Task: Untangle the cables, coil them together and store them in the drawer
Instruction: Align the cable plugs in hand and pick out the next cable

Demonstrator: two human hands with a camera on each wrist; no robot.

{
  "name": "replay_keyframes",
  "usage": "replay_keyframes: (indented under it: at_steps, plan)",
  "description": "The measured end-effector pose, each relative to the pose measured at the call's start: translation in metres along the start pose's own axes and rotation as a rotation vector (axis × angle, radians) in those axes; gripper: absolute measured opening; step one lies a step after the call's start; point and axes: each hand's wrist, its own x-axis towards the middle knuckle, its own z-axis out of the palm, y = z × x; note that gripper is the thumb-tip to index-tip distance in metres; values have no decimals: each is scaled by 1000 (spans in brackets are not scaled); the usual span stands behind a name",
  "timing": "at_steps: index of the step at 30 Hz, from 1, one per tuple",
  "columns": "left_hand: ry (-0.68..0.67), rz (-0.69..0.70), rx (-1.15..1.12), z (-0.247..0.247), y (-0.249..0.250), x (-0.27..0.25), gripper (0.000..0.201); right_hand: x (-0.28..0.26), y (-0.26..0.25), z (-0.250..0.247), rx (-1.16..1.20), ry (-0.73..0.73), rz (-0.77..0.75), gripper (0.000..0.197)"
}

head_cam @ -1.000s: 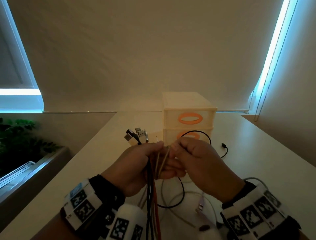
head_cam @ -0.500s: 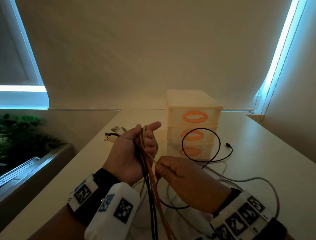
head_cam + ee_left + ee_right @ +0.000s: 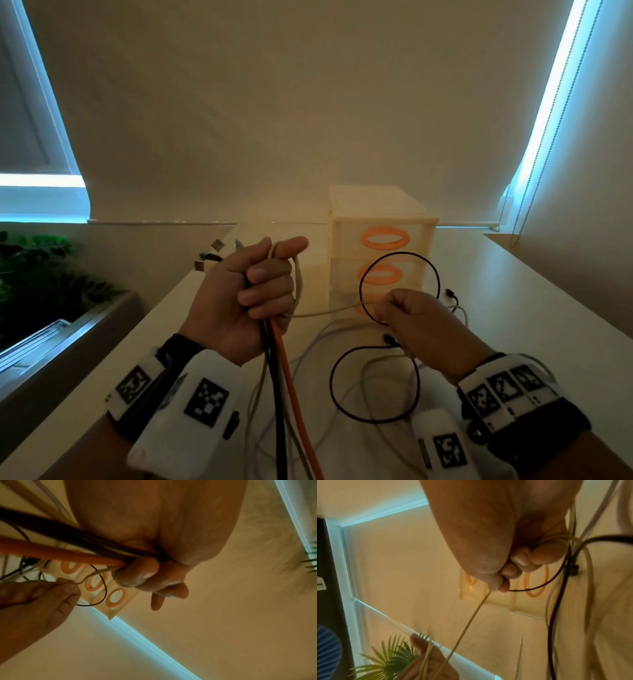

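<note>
My left hand (image 3: 253,294) is raised above the table and grips a bundle of cables (image 3: 281,377): an orange one (image 3: 51,553), black ones and pale ones. Their USB plugs (image 3: 209,257) stick out behind the fist. A thin beige cable (image 3: 329,311) loops over the left forefinger and runs taut to my right hand (image 3: 411,318), which pinches it between thumb and fingertips (image 3: 505,585). A thin black cable (image 3: 399,287) also passes through the right fingers and forms two loops, above and below the hand. The small drawer unit (image 3: 380,212) with orange oval handles stands behind.
Loose pale cable loops (image 3: 373,387) lie on the white table (image 3: 534,325) under and between my hands. A black plug end (image 3: 450,294) lies right of the drawers. A planter with green leaves (image 3: 37,270) sits beyond the table's left edge. Blinds hang behind.
My right hand has moved away to the right from the left fist, drawing the beige cable out taut. The left hand's fingers have closed round the bundle.
</note>
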Motion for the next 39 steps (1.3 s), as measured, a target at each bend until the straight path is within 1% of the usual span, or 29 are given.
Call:
replay_keyframes:
  at_steps: [2,3,5,7,8,9,11,12,14,16,18,21,23,27,29,32,36,39]
  plan:
    - [-22,-63,81,7,-7,1,46,1,-4,6,116,74,19,28]
    - [-11,-97,150,10,-11,0,47,1,-7,10,226,70,43,30]
    - [44,-148,331,16,-21,-2,47,-1,-19,13,527,-3,100,28]
    - [57,-200,507,21,-30,-3,49,-5,-34,9,805,-111,126,24]
    - [83,-239,586,24,-33,-4,50,-7,-40,5,890,-151,119,24]
    - [128,-276,633,26,-34,-4,51,-10,-46,1,923,-175,96,24]
    - [221,-300,611,30,-36,-1,51,-17,-57,-4,867,-185,29,25]
    - [267,-277,563,31,-36,1,50,-21,-62,-4,810,-185,-5,26]
    - [368,-181,468,29,-37,3,50,-29,-67,0,681,-205,-72,27]
    - [452,-93,418,26,-35,7,48,-34,-67,9,513,-253,-129,26]
    - [494,-37,331,24,-33,10,48,-37,-63,23,410,-324,-128,25]
    - [492,44,85,23,-29,12,49,-36,-53,36,354,-388,-97,28]
    - [495,104,-48,22,-24,12,47,-33,-45,33,255,-410,-95,32]
    - [496,174,-191,14,-9,5,43,-26,-27,21,121,-481,-52,35]
    - [476,162,-193,10,-4,3,43,-22,-22,18,128,-460,-31,33]
    - [435,143,-151,10,1,0,41,-17,-15,18,127,-375,-19,30]
    - [393,154,-88,9,7,-2,38,-11,-10,20,104,-311,-16,30]
    - [360,123,-86,8,7,-1,40,-9,-9,18,154,-196,-6,28]
